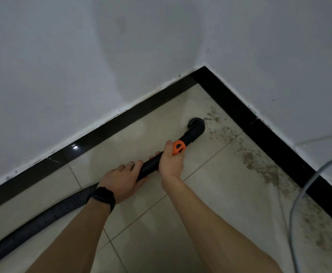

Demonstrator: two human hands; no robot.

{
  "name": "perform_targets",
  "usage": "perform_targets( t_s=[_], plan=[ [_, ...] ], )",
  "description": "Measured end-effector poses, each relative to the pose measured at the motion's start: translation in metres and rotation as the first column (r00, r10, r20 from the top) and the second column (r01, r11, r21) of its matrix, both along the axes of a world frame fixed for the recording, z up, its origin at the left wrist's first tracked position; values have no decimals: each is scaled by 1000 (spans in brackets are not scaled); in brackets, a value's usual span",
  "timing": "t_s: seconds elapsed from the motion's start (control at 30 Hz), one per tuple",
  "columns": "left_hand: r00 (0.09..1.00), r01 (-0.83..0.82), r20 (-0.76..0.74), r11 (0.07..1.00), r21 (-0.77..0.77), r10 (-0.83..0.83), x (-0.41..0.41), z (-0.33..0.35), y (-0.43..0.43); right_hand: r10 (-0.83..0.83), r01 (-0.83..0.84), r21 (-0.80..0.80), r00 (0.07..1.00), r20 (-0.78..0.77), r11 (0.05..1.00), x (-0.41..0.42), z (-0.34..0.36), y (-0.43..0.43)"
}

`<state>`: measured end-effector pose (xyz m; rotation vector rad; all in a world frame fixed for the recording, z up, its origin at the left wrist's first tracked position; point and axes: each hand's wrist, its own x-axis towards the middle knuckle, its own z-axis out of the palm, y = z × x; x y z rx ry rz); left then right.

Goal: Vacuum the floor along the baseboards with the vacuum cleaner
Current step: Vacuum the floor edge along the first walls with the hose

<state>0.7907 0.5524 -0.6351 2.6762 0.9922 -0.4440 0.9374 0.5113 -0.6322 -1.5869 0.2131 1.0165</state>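
A black vacuum wand (150, 164) with an orange slider (179, 147) runs from lower left toward the room corner. Its round black nozzle (195, 125) sits on the beige tiled floor (210, 194), close to the corner. My right hand (170, 161) grips the wand just behind the orange part. My left hand (121, 180), with a ring and a black wristband, holds the wand lower down where the ribbed black hose (42, 215) begins. A trail of brown dirt (259, 164) lies along the right black baseboard (269, 134), starting just right of the nozzle.
Two white walls meet at the corner (204, 67), each edged with a black baseboard; the left black baseboard (102, 134) is glossy. A thin grey cable (307, 186) hangs down at the right, over the dirty strip of floor.
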Motion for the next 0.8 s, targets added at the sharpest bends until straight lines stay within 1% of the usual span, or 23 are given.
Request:
perform_targets(
  t_s=[0.07, 0.17, 0.4, 0.8],
  plan=[
    [1000, 17, 19, 1000, 5, -17, 1, 0, -1, -11, 11, 4, 1000, 0, 1000, 1, 1, -3],
    [1000, 21, -4, 1000, 9, -21, 11, 1, -3, -22, 22, 0, 1000, 10, 1000, 8, 1, -5],
    [1000, 20, -4, 1000, 12, -20, 43, 3, -4, -40, 40, 2, 998, 41, 999, 38, 0, -3],
    [1000, 25, 5, 1000, 13, -25, 82, -3, -9, -25, 26, -11, 996, 90, 1000, 77, -5, -4]
  ],
)
